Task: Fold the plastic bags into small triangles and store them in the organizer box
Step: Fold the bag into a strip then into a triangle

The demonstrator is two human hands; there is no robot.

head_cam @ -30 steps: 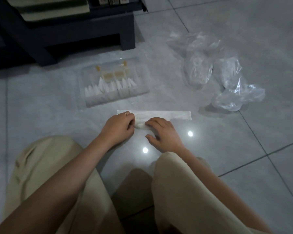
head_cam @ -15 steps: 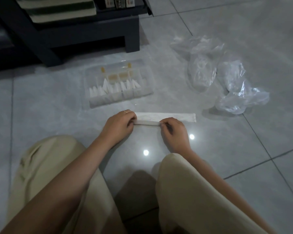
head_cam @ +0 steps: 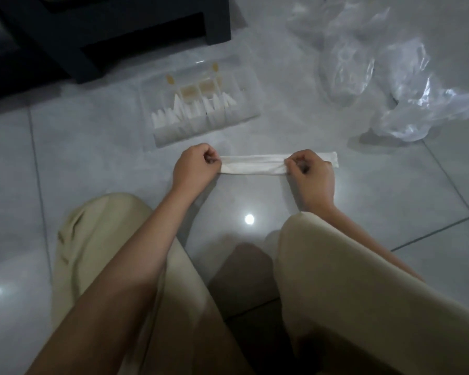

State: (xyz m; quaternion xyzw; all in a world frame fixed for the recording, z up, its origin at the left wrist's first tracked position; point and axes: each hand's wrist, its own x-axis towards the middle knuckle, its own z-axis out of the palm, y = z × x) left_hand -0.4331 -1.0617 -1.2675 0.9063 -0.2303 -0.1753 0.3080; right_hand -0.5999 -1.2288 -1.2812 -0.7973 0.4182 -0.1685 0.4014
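A white bag folded into a long narrow strip (head_cam: 255, 167) is held low over the tiled floor (head_cam: 92, 158). Its left end is pinched by the curled fingers (head_cam: 211, 159) of the left hand (head_cam: 194, 167). Short of its right end it is pinched by the curled fingers (head_cam: 295, 161) of the right hand (head_cam: 310, 173), and a short piece of the strip is seen past them. Whether the span between the two sets of fingers touches the floor cannot be told.

Just beyond the left fingers a clear organizer box (head_cam: 171, 135) is set on the floor, and a row of small white triangles (head_cam: 180, 109) is stood in its near compartments. Beyond the right fingers and further right, well apart, loose clear bags (head_cam: 363, 69) are heaped. A dark piece of furniture (head_cam: 119, 36) is seen beyond the box. Nearer than the fingers, both knees are covered by beige trousers (head_cam: 106, 239).
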